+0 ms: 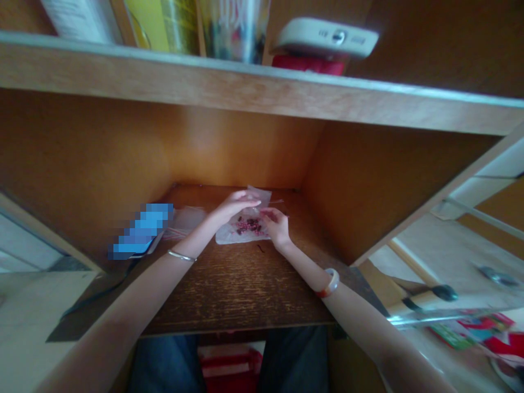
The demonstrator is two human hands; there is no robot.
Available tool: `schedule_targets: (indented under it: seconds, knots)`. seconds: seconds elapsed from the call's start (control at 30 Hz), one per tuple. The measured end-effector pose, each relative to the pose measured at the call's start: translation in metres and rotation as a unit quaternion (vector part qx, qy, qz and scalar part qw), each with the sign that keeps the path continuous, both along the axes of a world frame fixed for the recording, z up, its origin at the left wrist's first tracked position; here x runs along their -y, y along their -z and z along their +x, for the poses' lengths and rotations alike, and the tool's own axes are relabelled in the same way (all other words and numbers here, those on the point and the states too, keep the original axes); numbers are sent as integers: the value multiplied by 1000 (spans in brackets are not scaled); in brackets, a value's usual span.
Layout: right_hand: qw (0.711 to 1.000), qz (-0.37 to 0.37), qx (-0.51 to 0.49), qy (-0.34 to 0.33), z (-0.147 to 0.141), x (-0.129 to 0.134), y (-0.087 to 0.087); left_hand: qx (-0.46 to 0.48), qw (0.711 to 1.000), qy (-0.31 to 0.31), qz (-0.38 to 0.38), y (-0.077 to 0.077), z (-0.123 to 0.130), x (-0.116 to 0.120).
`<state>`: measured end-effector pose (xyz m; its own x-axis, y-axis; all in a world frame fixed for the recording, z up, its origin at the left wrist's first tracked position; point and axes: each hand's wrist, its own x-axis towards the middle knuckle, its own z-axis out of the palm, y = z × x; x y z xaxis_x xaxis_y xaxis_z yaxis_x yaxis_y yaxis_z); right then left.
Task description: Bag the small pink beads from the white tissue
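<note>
A small clear plastic bag (260, 195) is between my two hands over the back of the brown desk. My left hand (242, 202) has its fingers closed on the bag from the left. At the right my right hand (276, 222) is closed in a pinch near the bag's lower edge; what its fingertips hold is too small to make out. Beneath both hands lies a white sheet or flat bag (229, 236) with a scatter of pink and dark beads (249, 225) on it.
Left of the hands lie flat clear bags (186, 221) and a phone (143, 232) with a lit blue screen, a dark cable beside it. A shelf (245, 87) crosses above, bearing containers and a white device (327, 37). Wooden side walls enclose the desk.
</note>
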<state>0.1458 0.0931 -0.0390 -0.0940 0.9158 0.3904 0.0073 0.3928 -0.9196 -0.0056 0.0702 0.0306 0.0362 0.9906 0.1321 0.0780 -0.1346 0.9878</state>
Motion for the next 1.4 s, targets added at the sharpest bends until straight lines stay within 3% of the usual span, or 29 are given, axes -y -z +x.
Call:
schedule_targets:
  seconds: [0.13,0.23,0.43,0.77,1.17,1.4]
  knots:
    - [998,2,-50,30,1,0,-5,-62,997,48,-12,3,-4,0]
    - [997,0,-67,40,0,0,-6,-106,994,37,-5,5,-6,-1]
    - [998,-36,-39,28,-2,3,-7,-93,995,13,-21,3,-9,-2]
    - [999,-11,-25,38,-1,-1,-2,-118,992,8,-34,4,-24,-7]
    - [998,-22,-36,51,0,-1,-3,-131,991,-16,22,0,-21,-7]
    - [997,-19,-58,47,2,1,-6,-124,992,19,17,0,-22,-7]
